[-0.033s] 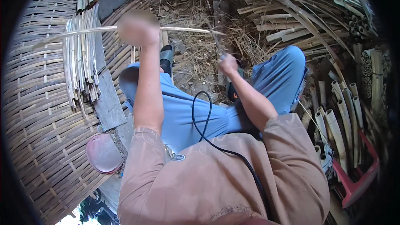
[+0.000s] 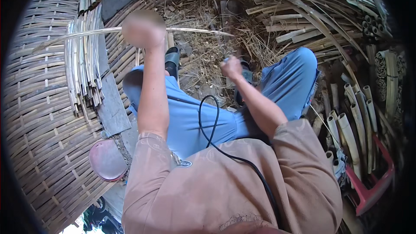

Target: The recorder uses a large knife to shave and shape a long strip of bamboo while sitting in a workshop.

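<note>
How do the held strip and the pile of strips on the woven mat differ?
Pose: held strip runs left to right in view; pile runs mostly top to bottom.
Support: held strip is in the left hand; pile lies on the woven mat.
Count: held strip is single; pile has many.
Shared: pale, slender pieces.

Soft, diffuse daylight leaves the scene moderately lit, burning out to white at the lower left edge and laying a pale sheen on the slats (image 2: 84, 67), while the tubes (image 2: 344, 128) at the right sink into dimmer shadow and a dark patch falls between the legs of the trousers (image 2: 195, 115). A round smudge of heavy blur hides most of the left hand (image 2: 145, 32), the right hand (image 2: 232, 68) looks slightly soft, and the strip (image 2: 95, 32) fades at its far left end. Fisheye distortion bows the mat (image 2: 34, 125) toward the rim, where black vignetting swallows the corners.
</note>
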Motion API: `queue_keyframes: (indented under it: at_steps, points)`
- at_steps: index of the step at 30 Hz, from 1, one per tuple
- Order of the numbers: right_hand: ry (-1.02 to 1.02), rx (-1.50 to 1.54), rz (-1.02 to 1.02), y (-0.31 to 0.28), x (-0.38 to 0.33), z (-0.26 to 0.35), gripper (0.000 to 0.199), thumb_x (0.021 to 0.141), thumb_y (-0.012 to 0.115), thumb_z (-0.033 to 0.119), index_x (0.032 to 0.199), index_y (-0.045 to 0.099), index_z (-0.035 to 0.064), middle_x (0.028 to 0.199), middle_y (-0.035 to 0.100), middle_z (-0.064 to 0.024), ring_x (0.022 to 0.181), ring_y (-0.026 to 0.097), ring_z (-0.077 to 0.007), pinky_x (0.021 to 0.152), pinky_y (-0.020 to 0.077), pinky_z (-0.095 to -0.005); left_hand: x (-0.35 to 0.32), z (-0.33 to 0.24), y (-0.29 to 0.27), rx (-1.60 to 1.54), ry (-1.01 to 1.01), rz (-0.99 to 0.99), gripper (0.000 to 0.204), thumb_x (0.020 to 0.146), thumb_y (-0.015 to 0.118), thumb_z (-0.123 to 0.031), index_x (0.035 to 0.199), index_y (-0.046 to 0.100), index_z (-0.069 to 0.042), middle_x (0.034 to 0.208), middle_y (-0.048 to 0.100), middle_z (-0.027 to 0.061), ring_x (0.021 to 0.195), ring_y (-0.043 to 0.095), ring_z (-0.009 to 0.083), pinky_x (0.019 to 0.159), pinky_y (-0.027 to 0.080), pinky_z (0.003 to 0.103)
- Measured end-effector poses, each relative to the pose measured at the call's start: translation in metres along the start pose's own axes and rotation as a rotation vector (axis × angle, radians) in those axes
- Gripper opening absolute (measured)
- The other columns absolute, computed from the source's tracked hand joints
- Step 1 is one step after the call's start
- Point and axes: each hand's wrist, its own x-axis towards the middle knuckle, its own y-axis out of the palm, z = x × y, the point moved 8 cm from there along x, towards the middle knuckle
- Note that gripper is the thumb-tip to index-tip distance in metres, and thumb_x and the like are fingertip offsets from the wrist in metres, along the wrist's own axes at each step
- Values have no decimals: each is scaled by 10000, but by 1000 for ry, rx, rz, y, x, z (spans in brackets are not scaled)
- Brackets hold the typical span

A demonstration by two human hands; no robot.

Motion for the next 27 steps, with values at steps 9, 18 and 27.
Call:
queue_keyframes:
  at_steps: [9, 18, 27]
  points:
    - [185, 81, -18, 33, 13, -28, 355, 859, 696, 267, 1115, 645, 26, 1075, 719, -262, 1032, 696, -440, 888, 559, -513, -3, -16, -10, 11, -43, -94, 378, 922, 610, -266, 1162, 585, 25, 1155, 616, 206, 1008, 582, 314, 948, 448, 485]
    - [-83, 83, -26, 32, -13, 29, 335, 876, 677, 254, 1137, 638, 48, 1021, 728, -252, 993, 705, -435, 885, 559, -512, -17, -19, 2, -16, 32, 14, 478, 925, 635, -318, 1260, 582, 18, 1222, 622, 197, 1087, 587, 309, 973, 452, 469]
    - [308, 234, 18, 23, 28, -64, 411, 847, 673, 255, 1141, 714, -29, 1180, 707, -285, 1100, 699, -411, 938, 560, -455, -19, -12, 36, -284, 168, 448, 284, 962, 539, -321, 1037, 410, -80, 805, 487, 37, 769, 478, 142, 749, 432, 353]
